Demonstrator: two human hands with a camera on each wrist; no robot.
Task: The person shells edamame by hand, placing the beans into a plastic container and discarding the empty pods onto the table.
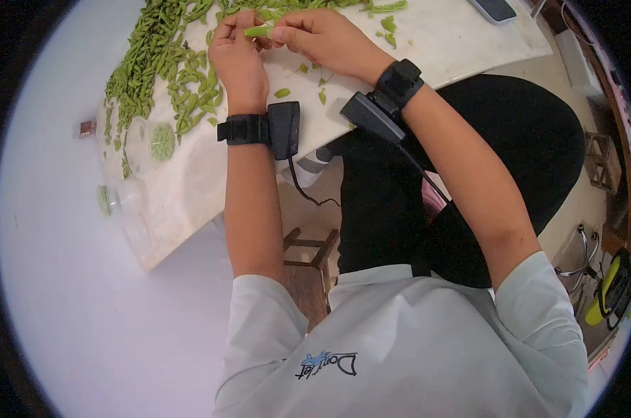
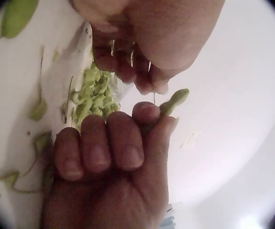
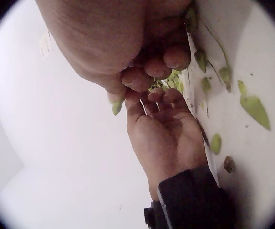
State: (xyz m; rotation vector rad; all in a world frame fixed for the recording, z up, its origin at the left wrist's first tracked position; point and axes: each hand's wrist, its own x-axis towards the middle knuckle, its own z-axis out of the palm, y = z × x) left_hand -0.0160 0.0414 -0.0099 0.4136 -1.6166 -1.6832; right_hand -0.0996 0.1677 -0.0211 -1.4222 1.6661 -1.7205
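Thumb and index finger of my right hand (image 1: 333,43) pinch a green soybean pod (image 1: 258,31), whose knobby end (image 2: 178,99) sticks out past the thumb in the left wrist view. The other right fingers curl into the palm. Close against it, my left hand (image 1: 240,59) pinches a thin strand (image 2: 154,98) that runs down to the right index finger. In the right wrist view, the left hand (image 3: 163,136) meets the right fingertips, with the pod's tip (image 3: 117,107) below the right thumb. Both hands are over the pale table (image 1: 183,223).
A large heap of pods (image 1: 134,76) spreads across the table's left side. A clear container with shelled beans (image 1: 162,141) stands near the left edge. Loose leaves and stems (image 1: 388,28) lie around the hands. A phone (image 1: 495,10) is at the far right.
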